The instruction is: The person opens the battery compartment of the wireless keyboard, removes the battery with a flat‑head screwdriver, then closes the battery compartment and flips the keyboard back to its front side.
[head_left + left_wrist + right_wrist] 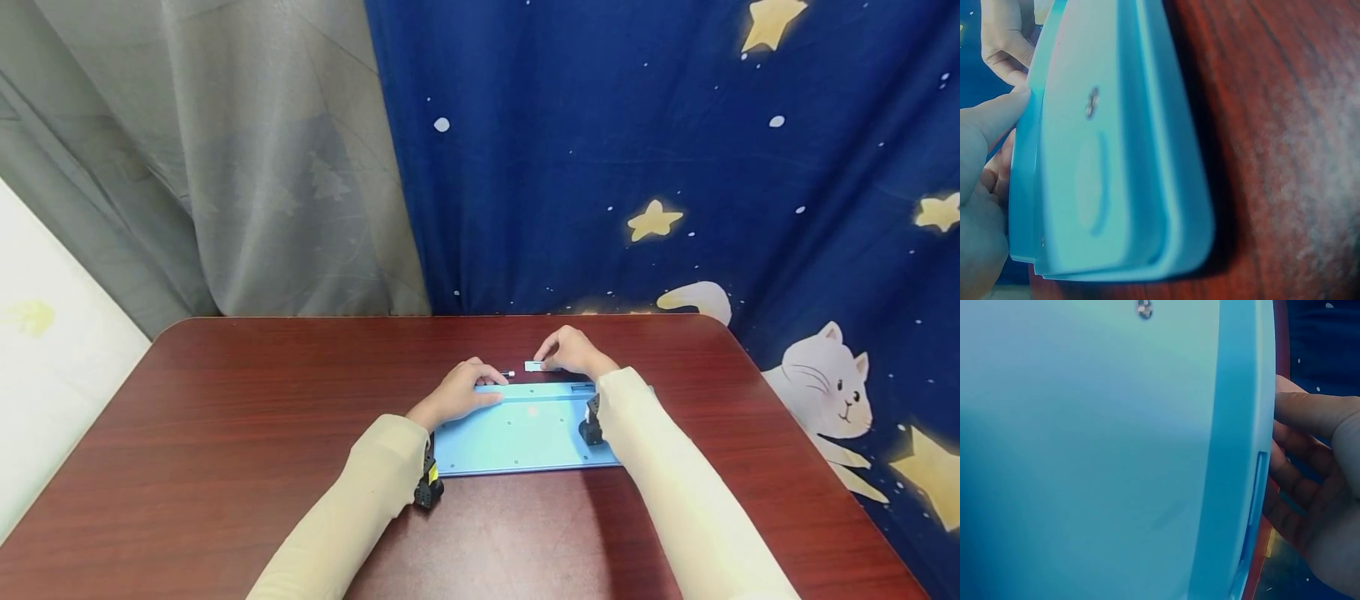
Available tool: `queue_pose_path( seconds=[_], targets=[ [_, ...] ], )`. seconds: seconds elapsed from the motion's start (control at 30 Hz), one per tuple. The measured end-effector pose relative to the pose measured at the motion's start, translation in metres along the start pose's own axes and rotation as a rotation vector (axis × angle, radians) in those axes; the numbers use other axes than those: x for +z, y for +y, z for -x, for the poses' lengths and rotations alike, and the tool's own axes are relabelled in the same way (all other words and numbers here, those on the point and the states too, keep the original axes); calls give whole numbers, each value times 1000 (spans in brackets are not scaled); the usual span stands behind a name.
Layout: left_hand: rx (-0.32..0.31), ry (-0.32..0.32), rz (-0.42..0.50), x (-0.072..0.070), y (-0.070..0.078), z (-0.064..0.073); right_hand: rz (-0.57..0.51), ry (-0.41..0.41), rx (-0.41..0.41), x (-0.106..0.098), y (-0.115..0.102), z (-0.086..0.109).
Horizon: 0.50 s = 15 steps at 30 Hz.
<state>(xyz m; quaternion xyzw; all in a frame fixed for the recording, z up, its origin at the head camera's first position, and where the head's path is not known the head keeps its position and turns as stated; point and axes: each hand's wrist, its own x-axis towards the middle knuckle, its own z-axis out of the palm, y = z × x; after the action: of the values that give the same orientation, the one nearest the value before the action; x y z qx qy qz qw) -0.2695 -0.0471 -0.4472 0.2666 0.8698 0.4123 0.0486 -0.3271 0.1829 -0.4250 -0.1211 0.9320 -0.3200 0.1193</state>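
A light blue keyboard (517, 442) lies underside up on the table, with small screws dotted over it. A dark slot, the battery compartment (582, 388), shows near its far edge. My left hand (459, 392) grips the far edge, thumb on the underside and fingers beyond. Just past those fingertips is a small dark battery-like cylinder (509, 374) with a pale end. My right hand (573, 350) reaches over the keyboard and pinches a small light blue cover (533, 366) behind the far edge. In the right wrist view, the keyboard hides this cover and the tips of my right fingers (1310, 412).
The reddish-brown wooden table (225, 417) spreads around the keyboard. Behind its far edge hang a grey curtain (277, 167) and a blue curtain (540, 167) with stars and a cat. A white surface (52, 333) stands at the left.
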Motion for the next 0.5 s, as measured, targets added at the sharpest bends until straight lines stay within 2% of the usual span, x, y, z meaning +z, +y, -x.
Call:
queue_pose_path(
  seconds=[0.3,0.5],
  targets=[
    [22,14,-1,1,2,0,-37,25,-25,-6,7,5],
    [8,22,3,1,1,1,-36,26,-34,-13,9,10]
  ],
)
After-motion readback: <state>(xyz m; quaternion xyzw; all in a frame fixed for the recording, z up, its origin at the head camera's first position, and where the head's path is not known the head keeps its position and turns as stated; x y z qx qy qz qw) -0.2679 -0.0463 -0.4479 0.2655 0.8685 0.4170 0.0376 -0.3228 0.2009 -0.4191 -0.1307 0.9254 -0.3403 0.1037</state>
